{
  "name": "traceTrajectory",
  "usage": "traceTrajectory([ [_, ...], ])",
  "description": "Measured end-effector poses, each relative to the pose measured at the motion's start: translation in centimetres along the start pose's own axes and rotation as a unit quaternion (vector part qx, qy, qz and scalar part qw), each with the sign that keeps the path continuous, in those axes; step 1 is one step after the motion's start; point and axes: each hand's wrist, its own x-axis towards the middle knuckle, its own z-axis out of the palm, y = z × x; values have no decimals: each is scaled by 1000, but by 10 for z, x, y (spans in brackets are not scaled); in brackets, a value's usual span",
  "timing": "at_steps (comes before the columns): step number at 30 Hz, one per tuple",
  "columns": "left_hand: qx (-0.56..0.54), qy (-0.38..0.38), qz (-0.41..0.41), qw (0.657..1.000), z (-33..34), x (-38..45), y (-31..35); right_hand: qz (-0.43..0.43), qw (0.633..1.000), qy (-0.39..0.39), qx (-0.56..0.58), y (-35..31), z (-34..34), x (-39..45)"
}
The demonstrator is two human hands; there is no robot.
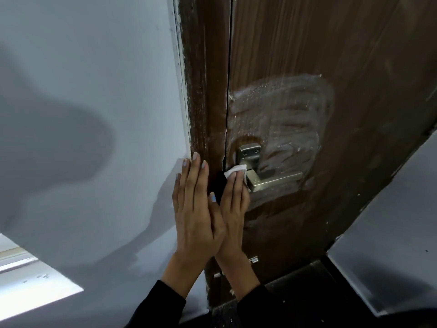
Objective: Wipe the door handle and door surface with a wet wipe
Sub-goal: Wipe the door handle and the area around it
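Right hand pressing white wet wipe flat, fingers extended, beside lever handle mid-frame. Left hand open on door frame. Smears on wooden door.

Dark brown wood-grain door fills centre and upper right of frame, shut against brown frame left of it. Metal lever handle on square plate at mid-frame. Whitish wet smear above and around handle. White wipe pressed flat against door, touching handle's left end.
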Motion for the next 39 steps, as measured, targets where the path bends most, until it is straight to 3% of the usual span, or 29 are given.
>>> traceTrajectory([
  [3,-30,5,1,1000,0,-1,1,-33,998,-45,-27,23,4,-18],
  [5,-57,-1,-3,998,0,-1,2,-22,998,-49,20,37,2,-30],
  [10,-128,-38,-18,991,-1,-2,8,-7,991,-2,131,50,-18,-25],
  [16,-195,22,-77,978,1,8,18,120,968,102,197,38,-32,7],
  [23,-203,12,-119,972,7,10,33,271,887,99,360,42,-45,25],
  [28,-182,-12,-148,972,7,7,40,314,863,92,384,49,-40,27],
  [31,-180,-9,-173,968,5,6,43,366,825,83,423,49,-38,20],
  [39,-146,4,-212,966,2,-3,49,344,806,78,475,57,-48,36],
])
